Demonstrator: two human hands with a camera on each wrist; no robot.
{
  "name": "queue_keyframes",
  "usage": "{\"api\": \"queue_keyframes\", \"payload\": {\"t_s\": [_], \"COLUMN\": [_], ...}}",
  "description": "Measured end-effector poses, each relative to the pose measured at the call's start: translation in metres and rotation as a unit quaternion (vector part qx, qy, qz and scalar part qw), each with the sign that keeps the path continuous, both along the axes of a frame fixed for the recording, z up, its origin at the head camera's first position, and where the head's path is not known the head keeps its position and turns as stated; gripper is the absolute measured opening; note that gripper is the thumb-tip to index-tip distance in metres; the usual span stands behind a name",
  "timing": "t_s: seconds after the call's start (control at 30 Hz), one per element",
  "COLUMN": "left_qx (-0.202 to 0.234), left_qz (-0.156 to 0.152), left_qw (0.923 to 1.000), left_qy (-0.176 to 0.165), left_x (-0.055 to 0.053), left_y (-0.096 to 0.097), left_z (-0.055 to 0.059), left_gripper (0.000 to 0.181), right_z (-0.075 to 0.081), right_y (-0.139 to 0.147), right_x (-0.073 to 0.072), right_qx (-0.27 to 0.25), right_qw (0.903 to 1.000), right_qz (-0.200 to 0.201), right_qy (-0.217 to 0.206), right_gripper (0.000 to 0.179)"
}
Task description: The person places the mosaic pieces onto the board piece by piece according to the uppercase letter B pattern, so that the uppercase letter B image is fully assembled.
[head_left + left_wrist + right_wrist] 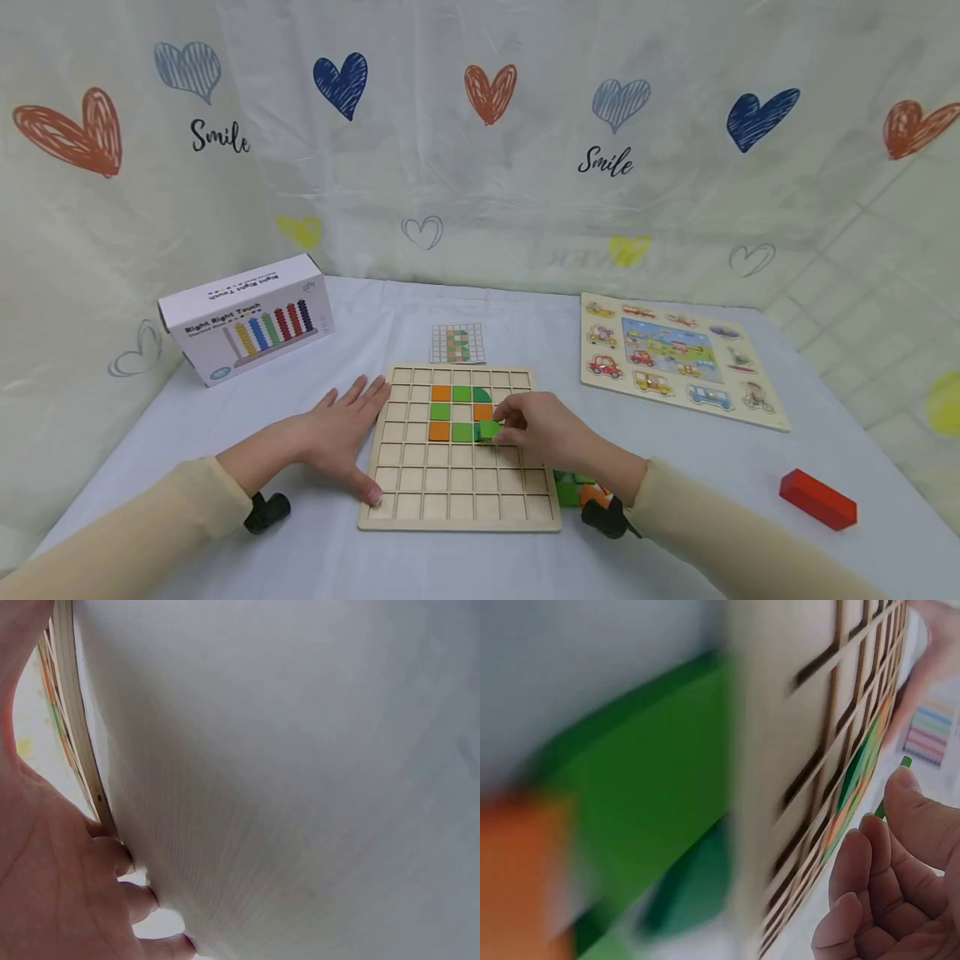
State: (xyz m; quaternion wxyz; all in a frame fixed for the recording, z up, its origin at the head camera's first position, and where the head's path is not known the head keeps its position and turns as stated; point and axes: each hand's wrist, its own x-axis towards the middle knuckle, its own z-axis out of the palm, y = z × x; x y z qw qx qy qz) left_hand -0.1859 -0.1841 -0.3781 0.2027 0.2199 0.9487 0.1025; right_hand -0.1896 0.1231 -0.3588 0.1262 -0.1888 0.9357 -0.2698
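Note:
A wooden grid board (450, 483) lies on the table between both hands. My left hand (337, 437) rests at the board's left edge, fingers spread and thumb at its lower left corner. Over the board, my right hand (543, 429) pinches a green square tile (490, 430) between thumb and fingers, its edge also showing in the right wrist view. The held tile overlaps a darker green piece at the lower right of the pattern. Around one bare cell sit orange tiles (441, 392), green tiles (461, 393) and a dark green rounded tile (482, 394).
Behind the board lies a pattern card (458, 342). Loose green tiles (567, 493) and orange ones are by the board's lower right, partly under the right wrist. A toy box (247, 321) stands at left; a vehicle puzzle (675, 358) and a red block (817, 498) lie at right.

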Motion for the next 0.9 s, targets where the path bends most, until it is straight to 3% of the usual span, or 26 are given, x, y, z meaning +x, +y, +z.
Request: {"api": "queue_keyframes", "payload": {"t_s": [0.17, 0.27, 0.57, 0.9], "left_qx": [0.001, -0.003, -0.003, -0.001], "left_qz": [0.001, 0.003, 0.001, 0.003], "left_qw": [1.0, 1.0, 1.0, 0.9999], "left_qy": [-0.002, -0.003, -0.008, -0.01], "left_x": [0.001, 0.002, -0.001, 0.0], "left_y": [0.0, 0.0, 0.0, -0.001], "left_z": [0.0, 0.001, 0.003, 0.004], "left_gripper": [0.147, 0.146, 0.147, 0.146], "right_z": [0.0, 0.0, -0.001, -0.002], "right_y": [-0.029, -0.04, -0.058, -0.066], "right_x": [0.005, 0.007, 0.011, 0.013], "right_qx": [-0.01, -0.004, 0.051, 0.072], "right_qw": [0.9973, 0.9952, 0.9931, 0.9914], "right_qz": [0.073, 0.097, 0.099, 0.104], "right_qy": [0.008, 0.015, 0.037, 0.035], "right_gripper": [0.019, 0.02, 0.02, 0.021]}}
